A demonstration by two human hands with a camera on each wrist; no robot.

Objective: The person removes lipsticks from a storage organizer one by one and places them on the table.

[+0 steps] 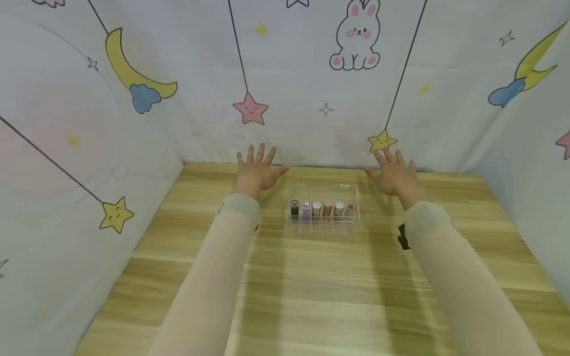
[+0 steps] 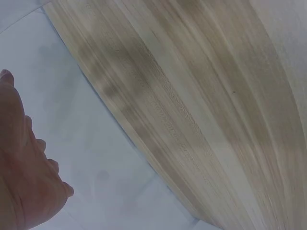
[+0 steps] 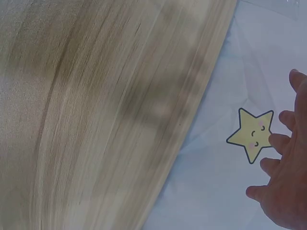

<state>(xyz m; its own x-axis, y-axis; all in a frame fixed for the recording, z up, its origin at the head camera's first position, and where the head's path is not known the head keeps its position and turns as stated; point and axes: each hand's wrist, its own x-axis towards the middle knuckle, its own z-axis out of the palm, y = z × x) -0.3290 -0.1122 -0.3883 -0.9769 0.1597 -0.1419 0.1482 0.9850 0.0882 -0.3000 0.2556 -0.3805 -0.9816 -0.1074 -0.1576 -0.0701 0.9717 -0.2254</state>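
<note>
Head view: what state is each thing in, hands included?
Left hand: fingers spread, holding nothing.
Right hand: fingers spread, holding nothing.
Clear case: resting on the wooden tabletop; lid position unclear from here.
Six small tubes: side by side in one row inside the case.
Cloth backdrop: hanging, lightly creased.

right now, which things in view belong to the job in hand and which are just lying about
Likely part of the job:
- clear case, between the hands, touched by neither
- six small tubes, in a row in it
- left hand and right hand, fingers spread

Probably just surroundings:
- wooden table, under the case
- printed cloth, behind it
</note>
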